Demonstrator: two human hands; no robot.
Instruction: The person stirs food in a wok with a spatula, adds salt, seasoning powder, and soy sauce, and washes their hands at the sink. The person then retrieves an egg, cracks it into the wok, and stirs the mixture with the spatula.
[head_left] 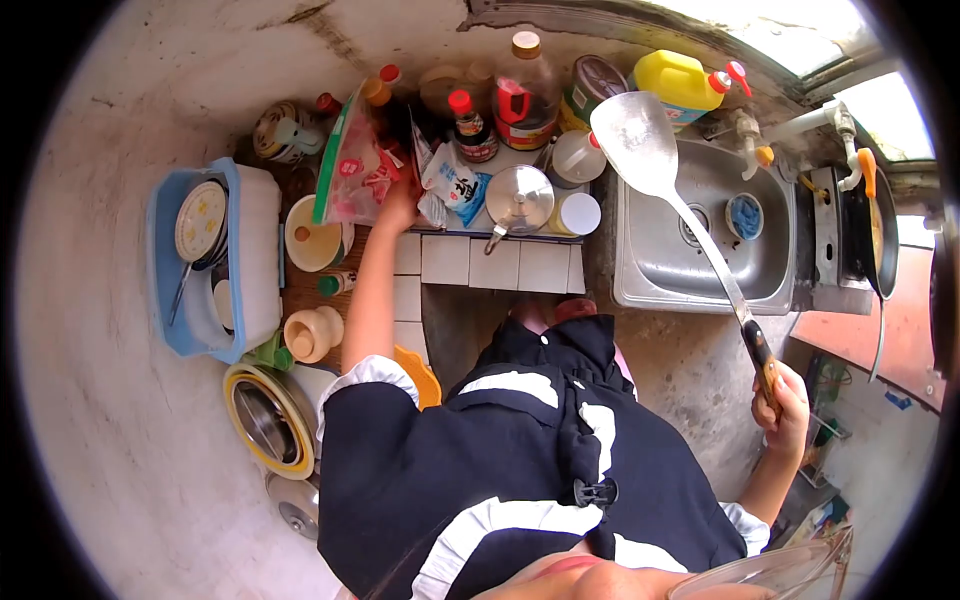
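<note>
Tiled counter (445, 261): bottles (474, 138), bags (352, 180) crowd left hand (398, 205).

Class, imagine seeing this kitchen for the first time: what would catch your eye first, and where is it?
Probably the big metal spatula, held in the right hand with its blade overlapping the left edge of the sink in this view. Next might come the bright yellow jug behind the sink, then the blue tub of dishes at the left.
</note>
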